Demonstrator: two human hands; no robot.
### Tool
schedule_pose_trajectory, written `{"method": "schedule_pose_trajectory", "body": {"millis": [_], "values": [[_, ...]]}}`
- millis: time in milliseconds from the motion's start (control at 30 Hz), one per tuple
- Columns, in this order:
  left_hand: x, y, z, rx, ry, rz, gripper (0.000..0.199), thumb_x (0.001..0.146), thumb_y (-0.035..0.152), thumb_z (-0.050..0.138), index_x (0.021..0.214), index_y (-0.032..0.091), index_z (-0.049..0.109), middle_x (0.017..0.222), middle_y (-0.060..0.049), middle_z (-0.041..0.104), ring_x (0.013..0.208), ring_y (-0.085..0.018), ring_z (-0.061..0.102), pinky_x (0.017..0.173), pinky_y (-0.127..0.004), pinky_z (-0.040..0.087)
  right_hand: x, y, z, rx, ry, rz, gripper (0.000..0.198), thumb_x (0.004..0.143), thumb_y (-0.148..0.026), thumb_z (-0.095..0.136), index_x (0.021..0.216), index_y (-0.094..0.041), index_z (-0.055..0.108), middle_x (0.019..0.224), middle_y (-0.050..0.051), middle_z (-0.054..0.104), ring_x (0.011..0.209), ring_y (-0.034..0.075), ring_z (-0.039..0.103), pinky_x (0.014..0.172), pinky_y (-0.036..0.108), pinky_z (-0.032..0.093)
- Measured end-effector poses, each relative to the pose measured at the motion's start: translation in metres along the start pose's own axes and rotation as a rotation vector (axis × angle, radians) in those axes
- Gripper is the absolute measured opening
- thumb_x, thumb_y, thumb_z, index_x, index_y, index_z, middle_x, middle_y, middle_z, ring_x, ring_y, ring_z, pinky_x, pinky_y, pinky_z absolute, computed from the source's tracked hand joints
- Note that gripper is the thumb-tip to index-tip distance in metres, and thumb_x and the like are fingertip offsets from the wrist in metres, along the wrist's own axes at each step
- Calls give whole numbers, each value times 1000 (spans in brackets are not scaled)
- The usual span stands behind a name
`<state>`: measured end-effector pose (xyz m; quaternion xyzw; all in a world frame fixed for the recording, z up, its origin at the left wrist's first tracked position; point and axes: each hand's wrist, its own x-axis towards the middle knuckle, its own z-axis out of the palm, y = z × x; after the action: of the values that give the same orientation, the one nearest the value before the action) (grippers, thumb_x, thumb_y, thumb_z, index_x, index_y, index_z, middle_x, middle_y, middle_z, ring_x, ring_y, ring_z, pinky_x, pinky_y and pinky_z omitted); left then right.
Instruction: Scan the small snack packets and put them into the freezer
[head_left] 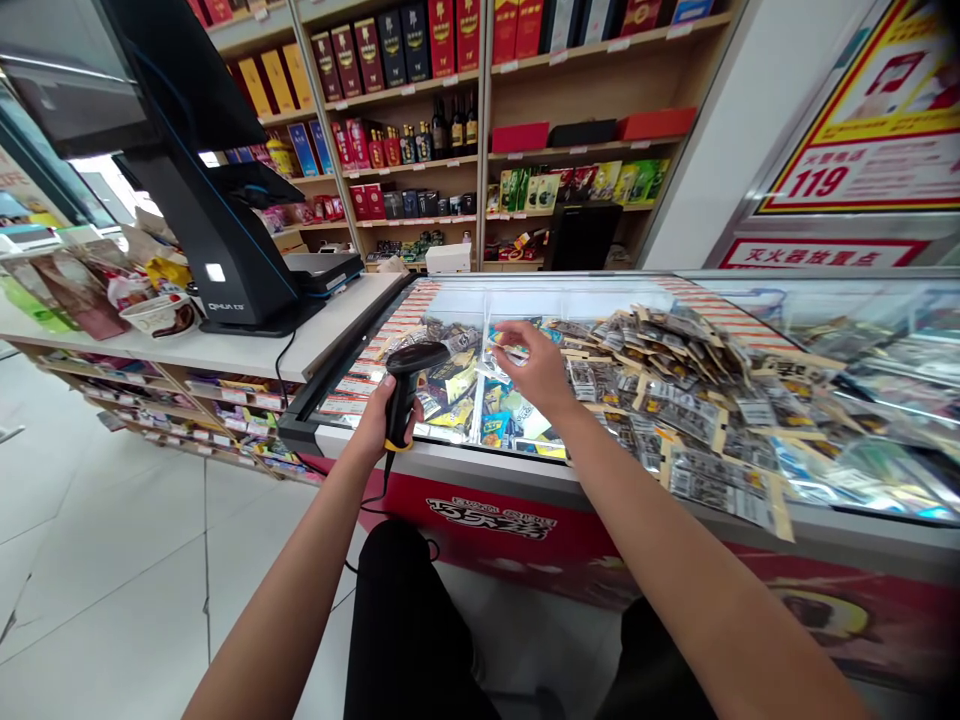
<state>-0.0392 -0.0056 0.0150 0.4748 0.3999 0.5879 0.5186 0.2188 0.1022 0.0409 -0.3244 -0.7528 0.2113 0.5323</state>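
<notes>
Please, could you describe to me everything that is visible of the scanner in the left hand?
The scanner is black and looks plastic, with a broad, rounded head, a slimmer handle and yellow trim at the base. A dark cord hangs from its bottom. The left hand grips the handle, which stands roughly upright, the head pointing toward picture right. It is over the near edge of the freezer; whether they touch is unclear.

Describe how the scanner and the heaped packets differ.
The scanner is black with yellow trim; the packets show grey patches and tan edges. The scanner is held head-up in the left grip, while the packets lie piled on the freezer. The scanner has a cord; the packets show none.
</notes>
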Motion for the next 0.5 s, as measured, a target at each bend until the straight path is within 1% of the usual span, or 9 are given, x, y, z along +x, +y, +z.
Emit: {"method": "schedule_pose_trajectory", "body": {"millis": [67, 133, 200, 267, 333, 400, 433, 500], "values": [[0, 0, 0, 5, -2, -12, 69, 84, 83, 65, 95, 15, 69, 49, 1, 58, 32, -13, 47, 34, -24, 29, -1, 1, 1, -21, -54, -8, 33, 96, -39, 69, 126, -26, 70, 111, 9, 74, 110, 29, 70, 105, 46, 56], [-1, 0, 0, 6, 0, -25, 69, 83, 83, 64, 92, 15, 69, 46, 2, 55, 31, -13, 46, 34, -24, 29, -3, 2, 2, -9, -151, 12, 39, 95, -37, 69, 132, -25, 68, 113, 10, 74, 112, 30, 71, 102, 45, 57], [-1, 1, 1, 2, 9, -25, 70, 83, 83, 65, 97, 14, 70, 51, 1, 60, 31, -13, 47, 33, -25, 30, -4, 5, 3, 4, -242, 54, 49, 92, -34, 71, 139, -25, 62, 116, 11, 74, 115, 31, 71, 102, 46, 57], [-1, 1, 1, -1, 12, -18, 71, 83, 81, 66, 105, 14, 70, 58, 0, 65, 32, -12, 47, 33, -25, 32, -4, 8, 4, -10, -290, 108, 58, 87, -30, 73, 143, -24, 57, 118, 12, 74, 117, 33, 71, 101, 48, 57], [-1, 1, 1, 0, 10, -11, 71, 84, 81, 66, 107, 14, 69, 60, -1, 67, 32, -12, 47, 33, -25, 32, -3, 12, 3, -30, -274, 159, 58, 83, -29, 74, 138, -24, 58, 122, 13, 73, 118, 34, 70, 97, 48, 59], [-2, 2, 1, 1, -6, -7, 70, 84, 81, 66, 107, 14, 68, 59, -1, 67, 32, -12, 47, 33, -25, 32, 0, 16, 2, -23, -201, 199, 45, 83, -33, 76, 126, -23, 64, 122, 14, 73, 113, 34, 71, 92, 47, 60], [-2, 2, 1, 1, -22, -6, 70, 83, 81, 66, 107, 15, 68, 59, -1, 67, 32, -12, 47, 33, -25, 32, 1, 19, 1, -8, -148, 226, 39, 84, -37, 77, 118, -23, 67, 117, 13, 74, 107, 34, 72, 89, 47, 61], [-3, 3, 0, 1, -70, -5, 71, 83, 82, 66, 106, 15, 68, 58, -1, 67, 32, -12, 47, 33, -25, 32, 6, 25, 0, 38, -24, 319, 33, 82, -46, 81, 100, -21, 70, 98, 11, 74, 92, 32, 71, 82, 46, 62]]}}
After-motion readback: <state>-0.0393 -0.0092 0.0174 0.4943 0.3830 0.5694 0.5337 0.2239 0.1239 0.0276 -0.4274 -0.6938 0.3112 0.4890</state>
